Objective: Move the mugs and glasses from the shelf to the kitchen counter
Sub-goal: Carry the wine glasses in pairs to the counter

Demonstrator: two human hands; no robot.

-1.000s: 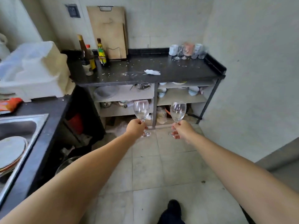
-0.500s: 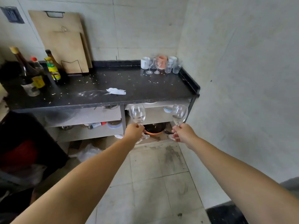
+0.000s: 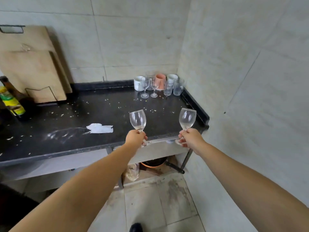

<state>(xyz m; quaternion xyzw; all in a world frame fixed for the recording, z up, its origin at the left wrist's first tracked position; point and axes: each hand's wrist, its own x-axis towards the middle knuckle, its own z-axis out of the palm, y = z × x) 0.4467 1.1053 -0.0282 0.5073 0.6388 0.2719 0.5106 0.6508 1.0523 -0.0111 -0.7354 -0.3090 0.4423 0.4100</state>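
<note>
My left hand [image 3: 136, 138] grips the stem of a clear wine glass [image 3: 138, 120], held upright over the front edge of the black kitchen counter [image 3: 70, 118]. My right hand [image 3: 190, 138] grips the stem of a second wine glass [image 3: 187, 118], upright near the counter's right front corner. In the far right corner of the counter stand a white mug [image 3: 138, 83], a pink mug [image 3: 160, 81], another white mug [image 3: 172, 78], two small stemmed glasses [image 3: 145, 88] and several tumblers [image 3: 178, 87].
A crumpled white paper [image 3: 100, 128] and crumbs lie on the counter. Wooden cutting boards [image 3: 31, 64] lean on the back wall; bottles [image 3: 11, 99] stand at the left. Below the counter, shelves hold a pan [image 3: 153, 163]. A tiled wall closes the right side.
I have come closer to the counter. Both hands with their wine glasses have risen from shelf height to just above the counter's front edge.
</note>
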